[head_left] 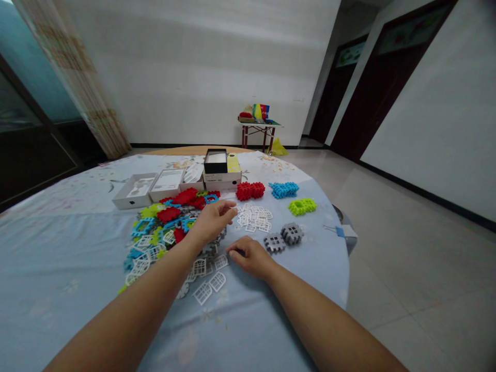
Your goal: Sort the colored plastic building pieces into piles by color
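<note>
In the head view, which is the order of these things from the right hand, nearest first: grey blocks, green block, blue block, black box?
From the right hand:
1. Grey blocks, just to its right.
2. Green block, farther right and back.
3. Blue block, behind the green one.
4. Black box, at the back, on the white boxes.

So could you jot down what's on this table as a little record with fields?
surface: round table under a pale blue cloth
left hand: over the mixed pile of colourful pieces, fingers curled
right hand: resting on the cloth beside white window pieces
sorted stacks: red, blue, green, grey
behind: open boxes
</note>
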Tool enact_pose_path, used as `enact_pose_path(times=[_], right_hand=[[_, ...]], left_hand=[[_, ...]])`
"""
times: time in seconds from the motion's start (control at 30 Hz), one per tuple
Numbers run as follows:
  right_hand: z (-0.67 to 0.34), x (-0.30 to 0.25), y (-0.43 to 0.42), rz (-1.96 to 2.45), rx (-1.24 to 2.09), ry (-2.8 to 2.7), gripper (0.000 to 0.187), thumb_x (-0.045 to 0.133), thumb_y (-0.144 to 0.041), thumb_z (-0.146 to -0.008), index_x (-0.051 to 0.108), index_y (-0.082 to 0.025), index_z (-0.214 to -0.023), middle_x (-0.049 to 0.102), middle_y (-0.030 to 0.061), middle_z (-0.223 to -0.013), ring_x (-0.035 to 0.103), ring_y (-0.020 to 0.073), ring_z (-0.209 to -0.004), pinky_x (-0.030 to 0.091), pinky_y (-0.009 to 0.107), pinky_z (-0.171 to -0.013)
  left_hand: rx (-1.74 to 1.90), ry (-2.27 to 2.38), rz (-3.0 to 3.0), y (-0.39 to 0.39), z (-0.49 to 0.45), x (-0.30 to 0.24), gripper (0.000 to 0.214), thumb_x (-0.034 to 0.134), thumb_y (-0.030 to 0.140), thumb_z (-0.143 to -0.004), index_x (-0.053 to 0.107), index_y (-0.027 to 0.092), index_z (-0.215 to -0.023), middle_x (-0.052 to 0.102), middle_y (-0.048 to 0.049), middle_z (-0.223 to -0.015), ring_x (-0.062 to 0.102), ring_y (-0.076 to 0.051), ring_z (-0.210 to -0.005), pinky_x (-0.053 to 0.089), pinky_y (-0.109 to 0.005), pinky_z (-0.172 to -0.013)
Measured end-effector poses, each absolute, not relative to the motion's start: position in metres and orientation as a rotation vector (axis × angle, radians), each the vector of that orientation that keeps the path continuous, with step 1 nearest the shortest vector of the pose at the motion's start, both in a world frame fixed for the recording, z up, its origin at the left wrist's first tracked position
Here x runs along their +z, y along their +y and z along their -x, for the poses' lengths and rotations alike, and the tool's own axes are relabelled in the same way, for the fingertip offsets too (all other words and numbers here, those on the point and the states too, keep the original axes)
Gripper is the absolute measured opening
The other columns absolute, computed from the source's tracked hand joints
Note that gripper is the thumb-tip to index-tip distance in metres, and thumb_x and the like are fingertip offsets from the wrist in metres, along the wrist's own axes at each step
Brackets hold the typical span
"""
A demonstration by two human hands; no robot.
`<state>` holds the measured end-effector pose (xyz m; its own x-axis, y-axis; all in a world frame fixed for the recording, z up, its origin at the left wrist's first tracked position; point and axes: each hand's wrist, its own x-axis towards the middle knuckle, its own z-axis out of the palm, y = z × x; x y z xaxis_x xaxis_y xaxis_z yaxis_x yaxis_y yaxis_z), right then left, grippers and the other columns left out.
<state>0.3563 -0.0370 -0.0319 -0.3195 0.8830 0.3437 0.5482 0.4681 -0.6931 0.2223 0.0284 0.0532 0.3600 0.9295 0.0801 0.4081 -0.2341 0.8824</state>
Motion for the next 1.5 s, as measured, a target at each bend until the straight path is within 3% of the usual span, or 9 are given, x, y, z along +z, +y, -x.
enact_pose_path(times=[0.17, 0.3, 0.5, 0.73, 1.17, 1.33, 1.5], right_hand=[[-0.357, -0.032, -0.036, 1.204, 0.616, -2.013, 0.018, 0.053, -0.017, -0.080, 0.068, -0.019, -0.088, 0.068, 0.0019, -0.086, 0.058, 0.0149, -0.085, 0.041, 0.026, -0.080], [-0.357, -0.035, -0.035, 1.189, 0.608, -2.043, 0.018, 0.052, -0.017, -0.081, 0.068, -0.020, -0.089, 0.068, 0.0019, -0.087, 0.057, 0.0147, -0.087, 0.040, 0.027, -0.082], [-0.356, -0.037, -0.036, 1.208, 0.595, -2.019, 0.017, 0.053, -0.018, -0.081, 0.068, -0.019, -0.088, 0.068, 0.0029, -0.086, 0.057, 0.0150, -0.086, 0.041, 0.027, -0.081], [-0.356, -0.035, -0.039, 1.211, 0.561, -2.021, 0.016, 0.053, -0.018, -0.081, 0.068, -0.018, -0.086, 0.067, 0.0028, -0.083, 0.057, 0.0149, -0.084, 0.041, 0.027, -0.080], [-0.356, -0.036, -0.040, 1.204, 0.554, -2.032, 0.017, 0.052, -0.018, -0.081, 0.068, -0.019, -0.088, 0.068, 0.0031, -0.085, 0.058, 0.0147, -0.085, 0.040, 0.027, -0.082], [-0.356, -0.035, -0.039, 1.205, 0.564, -2.029, 0.017, 0.053, -0.018, -0.081, 0.068, -0.018, -0.088, 0.068, 0.0033, -0.085, 0.058, 0.0147, -0.085, 0.040, 0.027, -0.081], [-0.355, -0.032, -0.039, 1.187, 0.581, -2.033, 0.017, 0.052, -0.017, -0.080, 0.068, -0.019, -0.087, 0.068, 0.0024, -0.085, 0.057, 0.0144, -0.084, 0.040, 0.026, -0.081]], left_hand=[[0.573, 1.115, -2.060, -0.005, -0.185, 0.045, 0.039, 0.050, 0.047, -0.074, 0.065, 0.017, -0.094, 0.067, -0.0047, -0.085, 0.059, -0.017, -0.074, 0.045, -0.027, -0.067], [0.340, 1.168, -2.157, -0.032, -0.161, 0.043, 0.037, 0.048, 0.050, -0.075, 0.067, 0.021, -0.087, 0.066, -0.0022, -0.075, 0.057, -0.016, -0.067, 0.041, -0.024, -0.061], [0.064, 1.261, -2.341, -0.054, -0.147, 0.041, 0.026, 0.055, 0.044, -0.071, 0.066, 0.026, -0.087, 0.067, -0.0017, -0.080, 0.058, -0.017, -0.070, 0.037, -0.025, -0.061], [-0.129, 1.398, -2.510, -0.061, -0.145, 0.029, 0.017, 0.061, 0.037, -0.065, 0.062, 0.023, -0.075, 0.066, -0.0045, -0.080, 0.059, -0.023, -0.072, 0.031, -0.029, -0.057], [-0.046, 1.330, -2.258, -0.052, -0.142, 0.028, 0.015, 0.062, 0.033, -0.063, 0.057, 0.020, -0.069, 0.058, 0.0015, -0.067, 0.051, -0.014, -0.061, 0.027, -0.024, -0.052], [0.284, 1.224, -2.049, -0.044, -0.141, 0.038, 0.032, 0.053, 0.049, -0.071, 0.061, 0.018, -0.075, 0.050, 0.0031, -0.061, 0.045, -0.011, -0.059, 0.030, -0.022, -0.053], [0.561, 1.223, -1.796, -0.031, -0.155, 0.043, 0.040, 0.055, 0.053, -0.069, 0.061, 0.015, -0.076, 0.052, 0.0023, -0.062, 0.044, -0.010, -0.057, 0.033, -0.021, -0.052]])
